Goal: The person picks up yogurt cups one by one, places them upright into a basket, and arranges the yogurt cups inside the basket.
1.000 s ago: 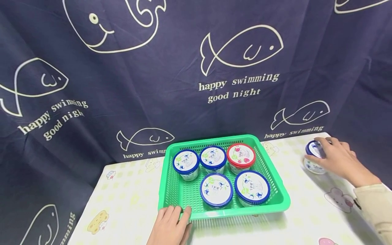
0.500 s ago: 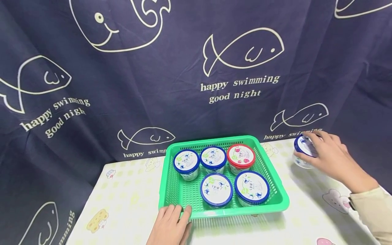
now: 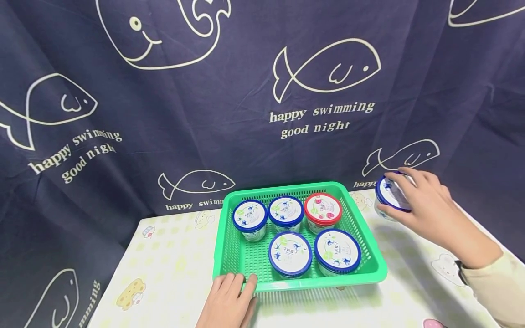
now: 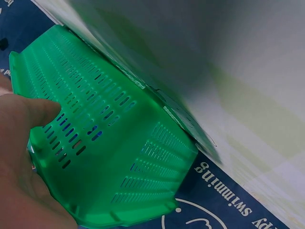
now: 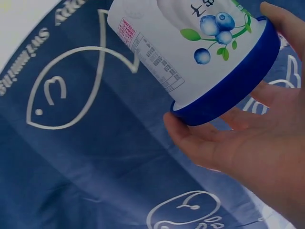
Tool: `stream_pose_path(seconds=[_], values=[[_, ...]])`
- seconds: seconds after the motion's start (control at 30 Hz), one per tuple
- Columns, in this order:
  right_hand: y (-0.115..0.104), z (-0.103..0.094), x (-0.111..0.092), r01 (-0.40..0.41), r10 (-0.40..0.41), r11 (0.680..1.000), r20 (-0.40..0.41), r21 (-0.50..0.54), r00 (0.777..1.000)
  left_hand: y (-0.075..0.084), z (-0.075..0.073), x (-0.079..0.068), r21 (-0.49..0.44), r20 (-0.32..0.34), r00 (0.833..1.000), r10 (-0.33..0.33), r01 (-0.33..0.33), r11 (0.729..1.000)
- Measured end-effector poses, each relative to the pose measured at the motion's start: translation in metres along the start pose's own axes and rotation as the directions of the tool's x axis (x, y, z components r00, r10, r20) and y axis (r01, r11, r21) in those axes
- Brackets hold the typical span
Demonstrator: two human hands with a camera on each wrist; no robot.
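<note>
My right hand [image 3: 428, 209] grips a white tub with blueberry print [image 5: 195, 52] by the rim of its blue lid [image 5: 228, 81], thumb and fingers on opposite sides. The tub is right of the green basket [image 3: 301, 285], raised over the table's back right part. At the basket's front left corner, my left hand [image 3: 229, 300] holds the rim, its fingers over the edge. In the left wrist view the thumb [image 4: 45, 112] presses the slotted outer wall. Inside the basket stand a red-lidded tub [image 3: 323, 209] and several blue-lidded tubs [image 3: 290, 255], all upright.
A pale checked tablecloth [image 3: 172, 264] with cartoon prints covers the table. Behind it hangs a dark blue curtain [image 3: 246, 136] with white fish drawings. The basket's front left part has bare floor [image 3: 252, 262] beside the tubs.
My right hand has lifted the tub off the table and carried it left toward the basket. The left hand stays on the basket's rim, and the basket keeps its place.
</note>
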State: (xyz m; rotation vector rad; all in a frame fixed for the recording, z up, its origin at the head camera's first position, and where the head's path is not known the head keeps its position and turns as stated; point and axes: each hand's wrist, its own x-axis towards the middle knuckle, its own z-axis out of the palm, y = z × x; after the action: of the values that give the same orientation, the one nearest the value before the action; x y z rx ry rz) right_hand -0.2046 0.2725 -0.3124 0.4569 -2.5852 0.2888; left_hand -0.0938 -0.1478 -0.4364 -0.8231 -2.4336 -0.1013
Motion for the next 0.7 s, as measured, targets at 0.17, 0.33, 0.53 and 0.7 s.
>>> stream_pose_path(seconds=[0.17, 0.33, 0.53, 0.7], values=[[-0.018, -0.007, 0.006, 0.091, -0.091, 0.996, -0.059, -0.005, 0.994, 0.001, -0.001, 0.000, 0.018, 0.025, 1.000, -0.007, 0.006, 1.000], [-0.034, -0.010, 0.010, 0.132, -0.131, 0.991, -0.076, 0.012, 0.988, 0.000, -0.003, 0.000, 0.017, 0.023, 1.000, -0.002, 0.002, 1.000], [-0.055, -0.010, 0.014, 0.162, -0.159, 0.985, -0.061, 0.054, 0.985, -0.001, -0.006, 0.000, 0.013, 0.035, 0.999, -0.002, 0.002, 1.000], [-0.075, -0.008, 0.019, 0.210, -0.208, 0.977, -0.032, 0.045, 0.978, 0.001, -0.007, 0.001, 0.025, 0.059, 0.998, -0.006, 0.005, 1.000]])
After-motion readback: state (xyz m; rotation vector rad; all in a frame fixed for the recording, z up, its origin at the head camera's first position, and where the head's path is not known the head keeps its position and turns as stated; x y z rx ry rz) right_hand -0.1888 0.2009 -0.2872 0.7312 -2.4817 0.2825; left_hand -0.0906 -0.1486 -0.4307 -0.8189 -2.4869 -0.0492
